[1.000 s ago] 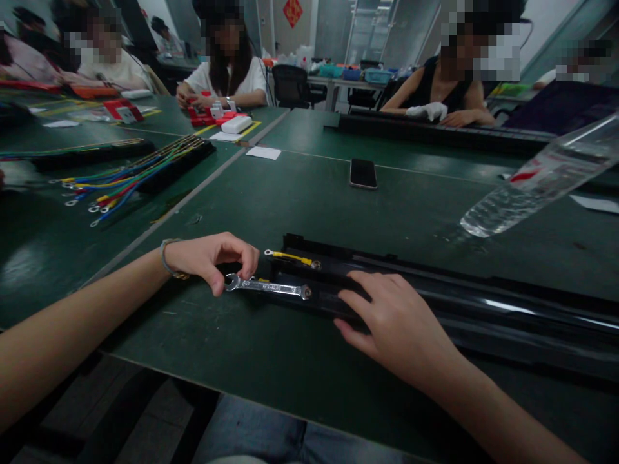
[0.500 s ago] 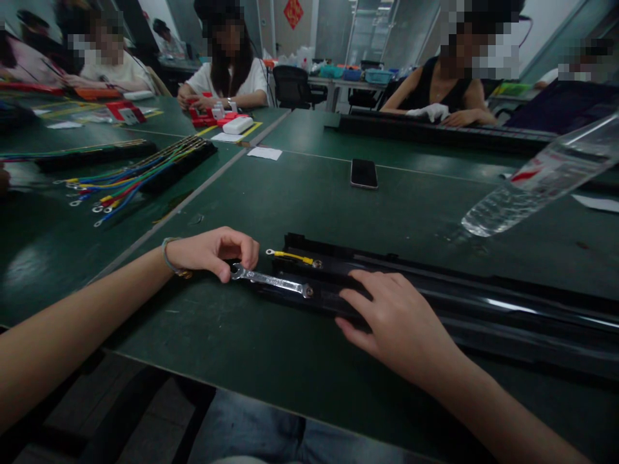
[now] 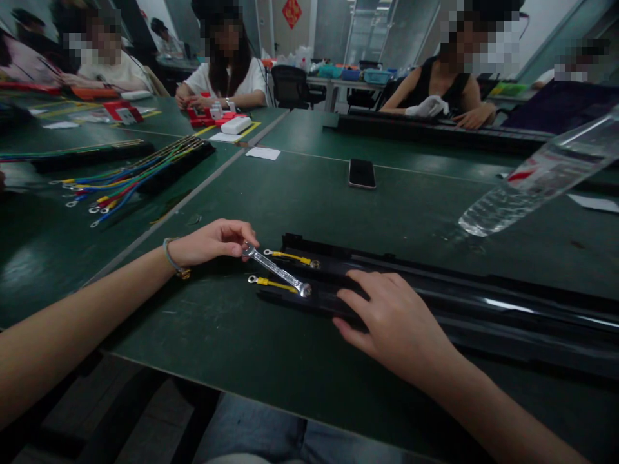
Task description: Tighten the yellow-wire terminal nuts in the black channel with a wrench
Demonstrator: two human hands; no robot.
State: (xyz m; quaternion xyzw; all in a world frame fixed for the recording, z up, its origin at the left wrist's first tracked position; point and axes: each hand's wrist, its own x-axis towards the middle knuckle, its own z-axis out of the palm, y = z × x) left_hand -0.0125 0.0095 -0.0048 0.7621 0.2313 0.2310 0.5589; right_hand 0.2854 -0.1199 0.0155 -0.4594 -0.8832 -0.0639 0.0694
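Observation:
My left hand (image 3: 217,241) pinches one end of a silver wrench (image 3: 278,269) between thumb and fingers. The wrench's other end sits over a bolt on a long black channel (image 3: 483,290). Two short yellow cables with ring terminals lie at the channel's left end: one cable (image 3: 291,258) on the far side, the other cable (image 3: 271,282) nearer me and partly under the wrench. My right hand (image 3: 391,316) rests palm down across the channel, fingers spread, to the right of the bolts.
A dark phone (image 3: 362,173) lies beyond the channel, and a tilted water bottle (image 3: 522,183) is at the right. Colored cables (image 3: 140,177) with ring terminals lie at the left. Across the green table (image 3: 217,361), several people sit, one handling another black channel (image 3: 416,132).
My left hand has swung the wrench's held end up and away from me, turning it about the bolt. The nearer yellow cable now shows. My right hand stays in place on the channel.

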